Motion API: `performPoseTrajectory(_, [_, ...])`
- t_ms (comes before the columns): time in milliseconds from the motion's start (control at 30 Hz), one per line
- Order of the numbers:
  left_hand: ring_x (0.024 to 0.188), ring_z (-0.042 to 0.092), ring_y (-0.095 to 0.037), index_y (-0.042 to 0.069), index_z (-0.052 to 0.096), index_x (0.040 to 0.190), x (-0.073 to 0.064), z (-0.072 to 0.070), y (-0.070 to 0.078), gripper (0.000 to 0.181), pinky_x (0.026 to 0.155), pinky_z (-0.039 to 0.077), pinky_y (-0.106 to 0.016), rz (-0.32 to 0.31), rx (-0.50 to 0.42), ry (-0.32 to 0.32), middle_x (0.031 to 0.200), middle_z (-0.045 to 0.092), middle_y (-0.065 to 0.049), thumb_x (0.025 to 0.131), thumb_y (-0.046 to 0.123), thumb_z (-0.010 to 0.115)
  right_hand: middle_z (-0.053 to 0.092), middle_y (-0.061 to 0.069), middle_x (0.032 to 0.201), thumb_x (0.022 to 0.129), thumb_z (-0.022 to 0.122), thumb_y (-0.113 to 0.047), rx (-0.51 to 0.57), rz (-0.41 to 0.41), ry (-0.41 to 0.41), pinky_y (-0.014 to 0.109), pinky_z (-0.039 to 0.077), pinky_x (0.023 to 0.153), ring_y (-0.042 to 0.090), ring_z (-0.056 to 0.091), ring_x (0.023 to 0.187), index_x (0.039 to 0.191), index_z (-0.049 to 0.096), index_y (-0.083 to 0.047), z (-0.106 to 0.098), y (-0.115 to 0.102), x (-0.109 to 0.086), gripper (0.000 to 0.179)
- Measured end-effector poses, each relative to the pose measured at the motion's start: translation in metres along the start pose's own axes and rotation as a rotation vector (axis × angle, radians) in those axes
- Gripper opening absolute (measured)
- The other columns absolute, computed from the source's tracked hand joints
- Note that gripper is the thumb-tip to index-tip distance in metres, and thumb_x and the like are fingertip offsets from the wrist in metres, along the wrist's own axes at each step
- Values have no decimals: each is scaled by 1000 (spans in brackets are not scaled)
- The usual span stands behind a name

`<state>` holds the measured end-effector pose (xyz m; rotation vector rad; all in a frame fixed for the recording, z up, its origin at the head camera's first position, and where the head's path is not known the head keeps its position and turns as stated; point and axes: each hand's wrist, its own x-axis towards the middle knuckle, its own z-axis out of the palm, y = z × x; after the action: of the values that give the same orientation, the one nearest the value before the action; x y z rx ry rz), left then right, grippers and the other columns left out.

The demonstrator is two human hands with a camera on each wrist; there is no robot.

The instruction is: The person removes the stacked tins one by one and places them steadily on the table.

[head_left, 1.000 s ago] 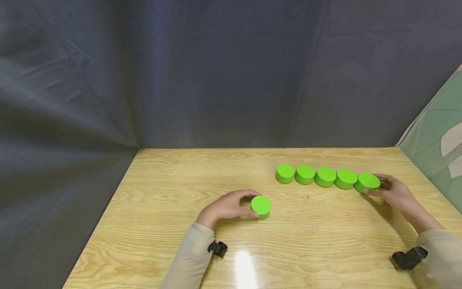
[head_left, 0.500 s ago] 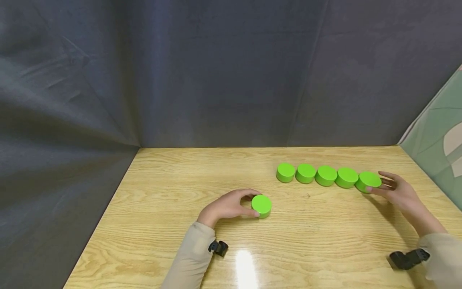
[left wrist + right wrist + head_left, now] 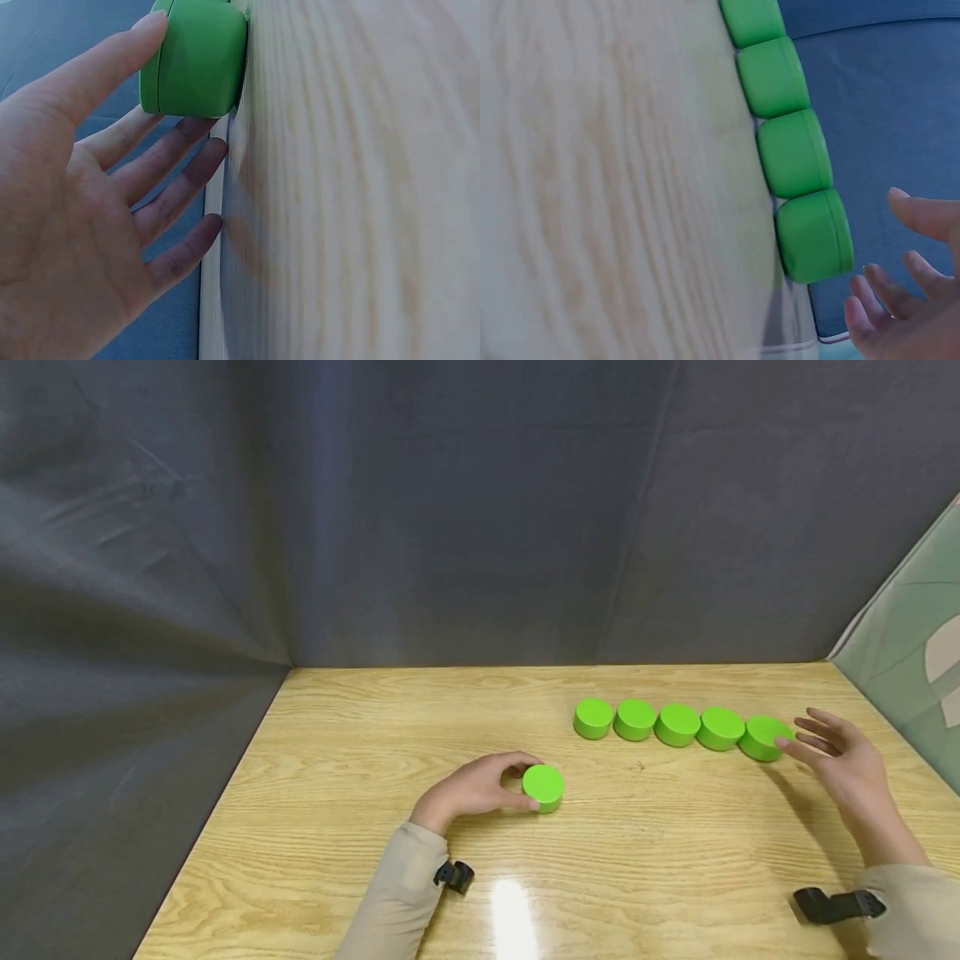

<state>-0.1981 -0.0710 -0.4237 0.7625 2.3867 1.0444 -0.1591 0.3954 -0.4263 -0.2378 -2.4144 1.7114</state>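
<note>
My left hand (image 3: 472,790) pinches a small round green lidded container (image 3: 543,787) between thumb and fingers, near the middle of the table. In the left wrist view the thumb lies on this green container (image 3: 199,64), which sits on the wood, and the other fingers spread below it. To the right, several matching containers stand in a slightly slanting row; my right hand (image 3: 851,768) is just beyond the rightmost container (image 3: 762,739). Its fingers are spread and hold nothing. The right wrist view shows a gap between the hand (image 3: 915,300) and that end container (image 3: 814,236).
The light wooden table (image 3: 337,735) meets a dark cloth screen (image 3: 465,527) at the back and left. A green patterned panel (image 3: 907,635) stands along the right edge. Each sleeve carries a black wrist camera, such as the left one (image 3: 454,876).
My right hand has let go of the rightmost container and drawn back to the right, its fingers spreading. My left hand and its container stay where they were.
</note>
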Motion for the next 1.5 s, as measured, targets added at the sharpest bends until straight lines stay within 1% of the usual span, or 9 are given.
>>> performPoseTrajectory(100, [114,54,-6,25,57,138,0,-1,0,57,103,42,-30,0,18,9,122,60,13,86,38,78,56,-32,106,93,69,-8,122,-10,38,2,44,71,-19,55,90,134,50,-36,2,-5,-5,53])
performPoseTrajectory(233, [111,54,-6,23,58,137,-2,-2,-1,57,101,43,-30,-1,37,22,118,61,13,86,37,79,64,-25,106,92,69,-1,303,-40,75,2,45,72,-14,61,89,121,57,-33,9,-12,-11,45])
performPoseTrajectory(367, [109,55,-6,21,58,136,-4,-5,-2,57,100,44,-29,-8,43,22,118,61,13,85,36,79,65,-23,107,92,68,-1,340,-67,86,1,44,75,-13,62,90,119,58,-31,19,-19,-14,41])
performPoseTrajectory(567, [110,56,-7,18,59,136,-3,-9,1,57,100,44,-29,10,36,18,120,62,10,86,34,79,65,-16,111,93,67,-1,455,-93,72,2,43,81,-9,64,93,125,58,-24,29,-29,-12,41])
performPoseTrajectory(667, [110,57,-8,19,59,136,0,-10,2,57,100,45,-30,12,59,16,120,63,10,85,35,80,64,-15,112,93,68,-3,457,-88,61,3,42,81,-9,63,95,127,57,-24,33,-33,-11,40])
performPoseTrajectory(867, [109,58,-7,25,59,136,10,-10,3,59,96,47,-32,1,133,48,121,63,12,84,44,79,64,-14,113,93,68,-6,432,-97,56,3,43,80,-8,63,96,128,57,-23,37,-35,-10,40])
performPoseTrajectory(1300, [107,59,-7,28,57,138,25,-17,-2,62,94,48,-33,20,90,76,121,62,13,82,45,80,64,-14,112,93,69,-7,407,-130,56,3,43,81,-7,62,96,124,59,-23,41,-39,-11,36])
performPoseTrajectory(1367, [105,60,-6,29,57,138,28,-18,-2,63,93,49,-33,20,105,93,119,63,13,82,46,80,64,-14,112,93,69,-7,409,-128,54,3,43,81,-7,63,96,123,59,-23,40,-40,-11,36])
performPoseTrajectory(1500, [101,61,-4,31,59,136,35,-18,0,61,91,48,-34,18,177,144,116,64,14,81,50,79,65,-13,112,93,69,-6,418,-123,50,3,43,81,-7,63,96,123,59,-23,40,-40,-11,35])
